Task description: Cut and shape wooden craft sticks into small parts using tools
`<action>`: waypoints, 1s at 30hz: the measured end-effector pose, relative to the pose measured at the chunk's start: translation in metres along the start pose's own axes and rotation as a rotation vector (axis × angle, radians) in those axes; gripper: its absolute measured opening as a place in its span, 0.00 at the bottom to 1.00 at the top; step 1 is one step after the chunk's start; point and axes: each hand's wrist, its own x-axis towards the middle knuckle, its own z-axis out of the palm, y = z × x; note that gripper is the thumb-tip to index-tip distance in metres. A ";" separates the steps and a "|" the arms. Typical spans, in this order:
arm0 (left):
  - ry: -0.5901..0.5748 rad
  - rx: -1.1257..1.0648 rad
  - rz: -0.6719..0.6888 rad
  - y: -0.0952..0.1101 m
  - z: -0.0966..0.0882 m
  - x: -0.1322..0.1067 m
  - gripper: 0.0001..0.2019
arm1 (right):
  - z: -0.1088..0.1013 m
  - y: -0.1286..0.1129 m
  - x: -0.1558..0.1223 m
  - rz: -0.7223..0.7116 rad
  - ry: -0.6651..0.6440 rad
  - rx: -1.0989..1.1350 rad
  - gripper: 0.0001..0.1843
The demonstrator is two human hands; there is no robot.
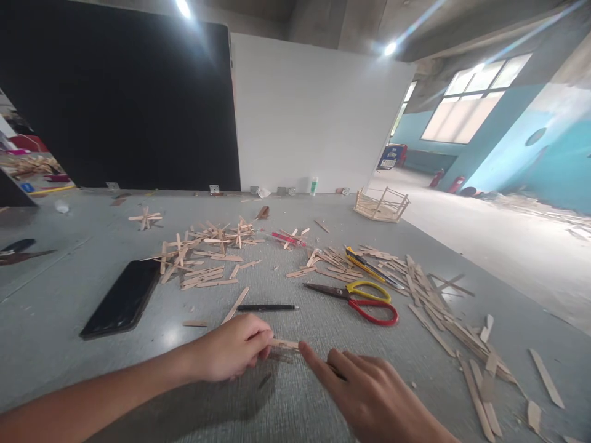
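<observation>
A short wooden craft stick (285, 344) spans the gap between my hands, low over the table's near part. My left hand (237, 347) pinches one end of it between thumb and fingers. At the other end, the index fingertip of my right hand (364, 387) presses on the stick, its other fingers curled; the thumb is hidden. Just beyond my hands lies a black pen (268, 307), with a loose craft stick (236, 304) slanting beside its left end. Scissors (369, 301) with yellow and red handles rest farther right, blades pointing left.
A black phone (122, 298) lies at left. Craft-stick pieces (210, 280) are scattered behind my hands, with a longer pile (438, 314) at right. A yellow utility knife (369, 267) lies behind the scissors. A small stick frame (382, 206) stands at the far right edge.
</observation>
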 end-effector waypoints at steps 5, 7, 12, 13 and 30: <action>-0.056 -0.060 0.034 0.003 -0.003 -0.002 0.18 | -0.005 0.001 -0.003 -0.038 -0.010 -0.053 0.35; -0.051 -0.043 0.058 0.005 -0.001 -0.004 0.17 | -0.003 -0.002 -0.002 -0.039 -0.003 -0.098 0.35; -0.012 0.001 0.089 0.006 0.003 -0.006 0.16 | 0.009 -0.018 0.003 -0.023 0.084 -0.210 0.33; -0.004 0.003 0.095 0.005 0.003 -0.006 0.16 | 0.012 -0.020 0.003 -0.023 0.088 -0.212 0.33; 0.058 -0.128 0.032 -0.012 0.009 0.001 0.21 | 0.000 -0.040 0.041 -0.060 0.059 -0.400 0.27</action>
